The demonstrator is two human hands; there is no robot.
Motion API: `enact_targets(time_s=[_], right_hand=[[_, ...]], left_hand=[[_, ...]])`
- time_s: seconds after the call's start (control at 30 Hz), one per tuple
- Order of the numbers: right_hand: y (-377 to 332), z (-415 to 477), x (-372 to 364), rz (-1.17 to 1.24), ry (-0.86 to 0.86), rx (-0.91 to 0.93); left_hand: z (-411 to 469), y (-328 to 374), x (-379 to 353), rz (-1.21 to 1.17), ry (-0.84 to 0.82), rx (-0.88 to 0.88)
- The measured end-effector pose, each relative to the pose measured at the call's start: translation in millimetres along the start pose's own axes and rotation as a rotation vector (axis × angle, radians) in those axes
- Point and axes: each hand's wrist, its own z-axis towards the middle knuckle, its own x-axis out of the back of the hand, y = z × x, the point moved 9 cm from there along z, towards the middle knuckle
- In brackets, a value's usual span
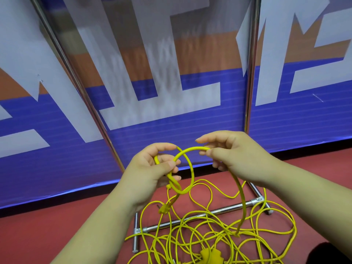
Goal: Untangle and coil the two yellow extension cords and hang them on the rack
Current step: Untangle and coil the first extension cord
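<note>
Coiling just begun, centre frame: left hand (150,168) grips a small loop of yellow extension cord (182,169), right hand (234,153) pinches the arc's far end. Remaining cord lies tangled, lower centre, over the rack's chrome base bar (198,215). Next likely: feed slack, free crossings.

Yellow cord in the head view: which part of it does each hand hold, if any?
The left grip holds the yellow cord at the left side of its small loop; the right grip pinches the loop's upper right.
</note>
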Motion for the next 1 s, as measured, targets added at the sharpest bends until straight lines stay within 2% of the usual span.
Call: enact_targets(time_s=[0.2,0.37,0.5,0.6,0.73,0.8,0.87,1.0], right_hand=[[-1,-1,-15,-0.017,-0.038,0.035],[-2,2,-2,-0.067,0.114,0.083],[0,3,3,-0.082,0.160,0.106],[2,4,0,-0.173,0.100,0.071],[6,1,-12,-0.233,-0.099,0.014],[2,-2,-17,-0.285,-0.136,0.050],[-2,-2,-21,-0.364,-0.106,0.103],[-1,3,-10,-0.210,0.060,0.088]], left_hand=[[2,2,-1,0.001,-0.013,-0.028],[3,-5,2,0.007,-0.008,-0.009],[6,0,12,0.046,0.050,-0.037],[7,3,17,0.047,0.078,-0.046],[7,-2,18,0.049,0.096,-0.043],[7,-3,15,0.027,0.085,-0.038],[6,-3,13,0.005,0.069,-0.040],[5,-5,5,-0.021,-0.019,-0.026]])
